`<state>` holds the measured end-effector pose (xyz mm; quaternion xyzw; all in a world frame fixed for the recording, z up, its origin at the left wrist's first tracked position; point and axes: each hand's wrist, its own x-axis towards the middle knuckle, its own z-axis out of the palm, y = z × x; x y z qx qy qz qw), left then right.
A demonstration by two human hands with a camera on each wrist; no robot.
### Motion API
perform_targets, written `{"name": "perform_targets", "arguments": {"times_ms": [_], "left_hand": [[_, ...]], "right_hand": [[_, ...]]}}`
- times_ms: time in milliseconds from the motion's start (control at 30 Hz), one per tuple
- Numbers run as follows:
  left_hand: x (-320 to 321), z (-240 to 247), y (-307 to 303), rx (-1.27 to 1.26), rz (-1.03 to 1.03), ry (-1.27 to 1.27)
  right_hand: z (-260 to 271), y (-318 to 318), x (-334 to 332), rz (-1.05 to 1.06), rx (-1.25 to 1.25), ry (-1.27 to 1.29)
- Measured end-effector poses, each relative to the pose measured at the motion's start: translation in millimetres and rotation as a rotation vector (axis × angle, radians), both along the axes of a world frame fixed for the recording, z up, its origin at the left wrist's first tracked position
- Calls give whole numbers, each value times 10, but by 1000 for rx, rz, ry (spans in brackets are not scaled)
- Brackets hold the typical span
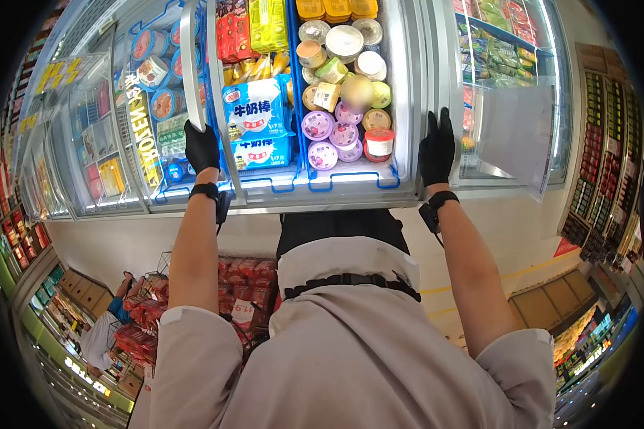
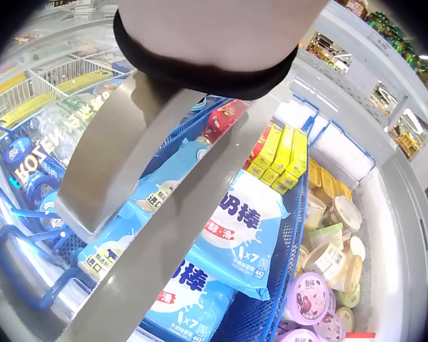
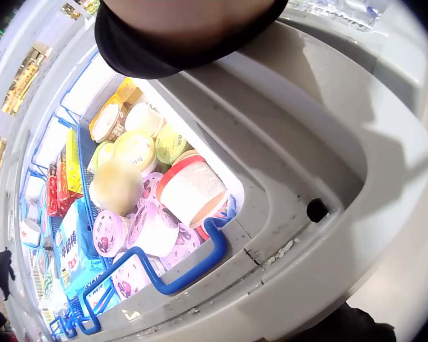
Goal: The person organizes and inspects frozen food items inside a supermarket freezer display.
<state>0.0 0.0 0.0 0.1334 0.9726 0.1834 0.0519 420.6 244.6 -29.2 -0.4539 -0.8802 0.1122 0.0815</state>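
My black-gloved left hand (image 1: 202, 149) grips the pale frame bar (image 1: 192, 68) of a sliding glass lid on a chest freezer. In the left wrist view the lid's frame (image 2: 189, 206) crosses over blue bags of milk ice bars (image 2: 239, 224); the hand itself is hidden there. My right hand (image 1: 437, 150), also gloved, rests on the freezer's grey rim (image 1: 421, 93) with its fingers straight. Just left of it, the uncovered section holds ice cream tubs (image 1: 345, 41), including purple-lidded ones (image 1: 318, 126) and a red-lidded tub (image 1: 379, 143).
Blue wire baskets (image 3: 164, 274) divide the freezer. Red packs (image 1: 234, 32) and yellow packs (image 1: 267, 25) lie behind the blue bags. More tubs (image 1: 150, 44) sit under glass at left. A clear panel (image 1: 519, 136) stands out at right. Red packaged goods (image 1: 247, 279) are stacked behind me, with a person (image 1: 104, 336) farther back.
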Motion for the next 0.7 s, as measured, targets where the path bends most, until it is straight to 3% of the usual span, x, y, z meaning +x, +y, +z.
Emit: {"name": "perform_targets", "arguments": {"times_ms": [67,100,267,700], "left_hand": [[24,254,8,-38,16,10],[314,-223,99,39,1,-113],[-78,51,-171,7,-41,-18],[-286,-94,-288,-2,-27,-8]], "right_hand": [[48,27,-54,10,2,104],[175,93,271,21,76,-9],[21,-144,-55,-2,38,51],[21,-73,-38,-41,71,13]]}}
